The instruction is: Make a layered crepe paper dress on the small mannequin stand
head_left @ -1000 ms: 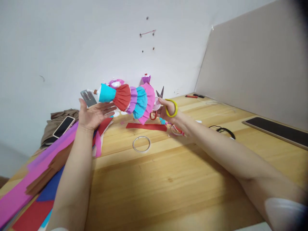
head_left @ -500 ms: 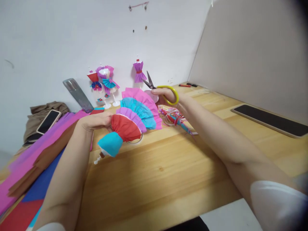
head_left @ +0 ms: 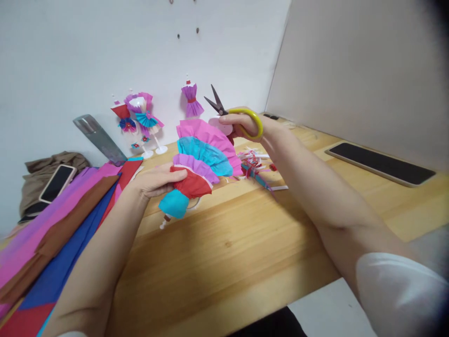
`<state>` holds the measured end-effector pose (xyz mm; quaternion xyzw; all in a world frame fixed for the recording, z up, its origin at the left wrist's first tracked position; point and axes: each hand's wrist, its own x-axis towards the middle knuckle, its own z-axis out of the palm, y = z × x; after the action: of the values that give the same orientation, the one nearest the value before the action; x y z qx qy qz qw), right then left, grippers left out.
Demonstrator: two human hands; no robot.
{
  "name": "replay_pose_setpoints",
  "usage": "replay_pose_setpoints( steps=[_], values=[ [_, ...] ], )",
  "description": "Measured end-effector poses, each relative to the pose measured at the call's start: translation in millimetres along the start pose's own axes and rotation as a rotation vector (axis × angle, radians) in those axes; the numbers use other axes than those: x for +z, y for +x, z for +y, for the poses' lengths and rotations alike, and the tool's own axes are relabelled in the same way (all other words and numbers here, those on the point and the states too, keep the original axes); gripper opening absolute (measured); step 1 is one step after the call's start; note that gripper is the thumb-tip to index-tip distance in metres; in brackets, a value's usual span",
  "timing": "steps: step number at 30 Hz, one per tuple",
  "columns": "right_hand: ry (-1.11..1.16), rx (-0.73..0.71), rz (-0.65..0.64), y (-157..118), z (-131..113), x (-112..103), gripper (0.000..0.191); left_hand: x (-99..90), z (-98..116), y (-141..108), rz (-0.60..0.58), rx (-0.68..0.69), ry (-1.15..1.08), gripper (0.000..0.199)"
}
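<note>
- I have the left hand clamped on the dress form, its thumb pressed across the red tier and its other fingers mostly hidden.
- I have the right hand closed around the scissors beside the form's pale round base; how its hidden fingers divide between the 2, I cannot tell.
- The scissors' dark blades stand apart, pointing toward the back edge, and the yellow loop sits by the thumb.
- The form is held tilted over the desk, nearer the back edge than the near edge, its blue top low and toward the near left, its base higher and toward the far right.
- I count 4 skirt tiers from the base: pink, blue, purple, red.
- Behind the form, partly covered, a ring shows.
- Paper scraps lie between the skirt and the right forearm.
- At the back edge I see 3 small dressed forms, 2 left of centre and 1 farther right.
- Long paper sheets cover the left edge; near the far left corner a phone rests on brown cloth.
- A dark tablet-like slab lies toward the right edge.
</note>
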<state>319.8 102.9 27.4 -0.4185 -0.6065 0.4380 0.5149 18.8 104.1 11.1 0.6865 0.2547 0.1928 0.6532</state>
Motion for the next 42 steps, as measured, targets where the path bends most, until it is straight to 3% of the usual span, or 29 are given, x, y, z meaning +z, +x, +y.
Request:
replay_pose_setpoints(
  steps=[2, 9, 12, 15, 18, 21, 25, 32, 36, 42],
  values=[
    [-0.037, -0.013, -0.075, -2, -2, -1, 0.032, 6.1, 0, 3, -0.037, -0.045, -0.077, 0.041],
    [-0.105, -0.086, -0.104, -6, -7, 1, 0.044, 14.5, -8, 11, -0.018, -0.064, -0.161, 0.038],
    [-0.133, -0.119, -0.113, -7, -10, 5, 0.048, 14.2, -10, 13, 0.047, -0.025, -0.173, 0.039],
    [-0.078, -0.134, -0.031, -8, -16, 10, 0.046, 10.8, -9, 13, 0.15, 0.025, -0.216, 0.042],
    [-0.004, -0.146, 0.082, -8, -22, 15, 0.045, 2.6, -7, 11, 0.238, 0.095, -0.279, 0.046],
    [0.067, -0.224, 0.121, -7, -23, 14, 0.058, -12.2, -6, 8, 0.289, 0.151, -0.327, 0.047],
    [-0.025, -0.372, 0.07, -6, -19, 10, 0.077, -41.4, -7, -1, 0.351, 0.2, -0.374, 0.039],
    [-0.265, -0.414, -0.072, -15, -17, 36, 0.073, -81.7, -19, -17, 0.473, 0.304, -0.473, 0.036],
    [-0.321, -0.378, -0.138, -22, -18, 56, 0.08, -84.8, -18, -22, 0.484, 0.358, -0.429, 0.034],
    [-0.392, -0.295, -0.145, -36, -28, 68, 0.078, -73.4, 3, -30, 0.503, 0.418, -0.333, 0.045]
  ],
)
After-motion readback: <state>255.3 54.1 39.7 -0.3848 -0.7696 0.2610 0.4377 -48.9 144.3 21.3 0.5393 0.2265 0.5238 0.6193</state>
